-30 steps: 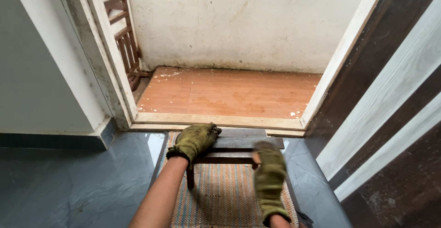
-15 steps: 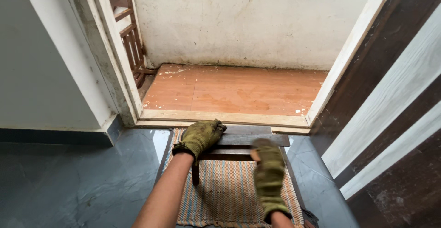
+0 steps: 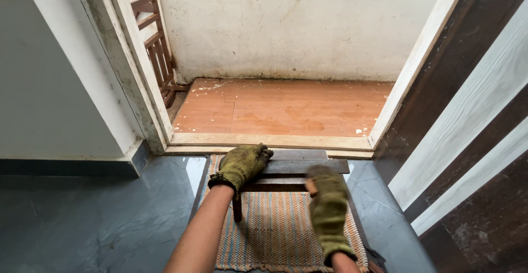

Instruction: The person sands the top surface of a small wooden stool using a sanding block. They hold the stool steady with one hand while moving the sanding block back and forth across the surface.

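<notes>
Doorway, grey floor, striped mat (image 3: 280,234). Left hand (image 3: 240,164) still grips stool (image 3: 308,167); right hand (image 3: 328,210) now lifted off, blurred, grip unclear.

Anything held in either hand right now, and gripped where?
The left hand grips the dark wooden stool at the left end of its top. The right hand is blurred above the stool's near edge; a grip cannot be told.
</notes>
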